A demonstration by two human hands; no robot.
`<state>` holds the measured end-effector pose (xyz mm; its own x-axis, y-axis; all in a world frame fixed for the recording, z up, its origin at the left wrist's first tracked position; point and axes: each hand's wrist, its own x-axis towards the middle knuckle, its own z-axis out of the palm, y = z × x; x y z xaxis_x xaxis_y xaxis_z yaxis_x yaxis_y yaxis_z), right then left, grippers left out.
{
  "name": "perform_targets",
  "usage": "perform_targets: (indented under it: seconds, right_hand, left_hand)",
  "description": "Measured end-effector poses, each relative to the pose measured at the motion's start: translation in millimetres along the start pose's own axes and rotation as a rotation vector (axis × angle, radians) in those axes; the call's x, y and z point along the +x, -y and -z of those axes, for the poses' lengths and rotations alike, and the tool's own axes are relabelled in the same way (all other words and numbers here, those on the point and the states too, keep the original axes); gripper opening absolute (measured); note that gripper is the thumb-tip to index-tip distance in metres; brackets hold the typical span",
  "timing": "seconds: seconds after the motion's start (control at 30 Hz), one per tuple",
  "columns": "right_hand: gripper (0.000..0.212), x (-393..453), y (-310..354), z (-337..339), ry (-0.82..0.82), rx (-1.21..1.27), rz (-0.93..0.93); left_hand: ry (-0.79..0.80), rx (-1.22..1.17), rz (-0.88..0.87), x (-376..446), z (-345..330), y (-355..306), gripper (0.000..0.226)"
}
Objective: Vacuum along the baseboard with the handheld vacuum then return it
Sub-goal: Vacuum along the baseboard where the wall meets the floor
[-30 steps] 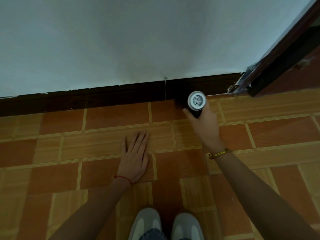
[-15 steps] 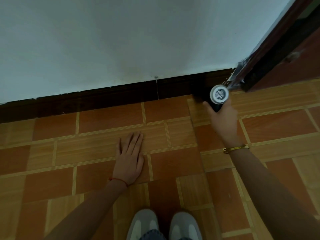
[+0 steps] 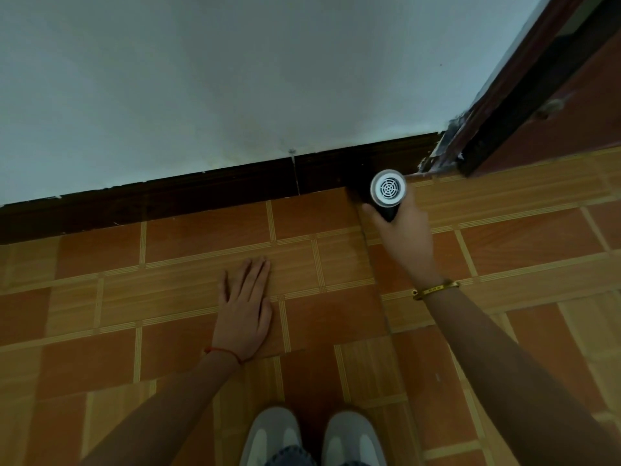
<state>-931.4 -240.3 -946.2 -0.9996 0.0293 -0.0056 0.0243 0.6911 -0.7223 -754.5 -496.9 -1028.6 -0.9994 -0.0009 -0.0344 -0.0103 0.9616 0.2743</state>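
Note:
The handheld vacuum [image 3: 388,191] is a black cylinder with a round white vented end cap facing me. My right hand [image 3: 405,238] is wrapped around its body from below, and its far end points at the dark brown baseboard [image 3: 201,193], close to the right end of the board. The nozzle tip is hidden behind the vacuum body. My left hand [image 3: 245,309] lies flat on the floor tiles with fingers spread, palm down, holding nothing, well to the left of the vacuum.
A pale wall rises above the baseboard. At the upper right stands a dark wooden door frame [image 3: 524,85] with chipped paint at its foot. Orange and tan floor tiles [image 3: 504,250] cover the ground. My two white shoes [image 3: 312,438] are at the bottom edge.
My right hand slid the vacuum rightward along the baseboard toward the door frame, then came slightly back left. My left hand stayed flat on the floor.

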Motion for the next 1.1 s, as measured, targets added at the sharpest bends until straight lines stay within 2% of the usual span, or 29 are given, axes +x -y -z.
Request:
perform_targets:
  seconds: [0.13,0.3,0.6,0.8,0.9,1.1]
  right_hand:
    - [0.075,4.8,-7.0,9.7,-0.103,-0.037,-0.076]
    - [0.074,4.4,-10.7,23.7,-0.199,-0.002,-0.153]
    - [0.064,-18.9,31.0,-26.7,0.038,0.031,0.044]
    - [0.070,-20.4,24.4,-26.2,-0.092,0.040,-0.037]
    - [0.072,-23.8,28.2,-29.0,-0.094,0.049,-0.047]
    - [0.060,-37.6,69.1,-61.5,0.132,0.053,0.062]
  left_hand:
    - [0.004,0.003,0.003,-0.7,0.6,-0.7,0.061]
    - [0.001,-0.005,0.002,0.1,0.4,-1.6,0.061]
    - [0.003,0.012,0.002,0.1,-1.3,-0.6,0.062]
    - [0.033,0.049,0.005,-0.3,-1.4,1.4,0.062]
    - [0.022,0.027,0.029,-4.5,-1.7,2.8,0.061]
    - [0.014,0.016,0.078,-12.6,2.9,8.3,0.060]
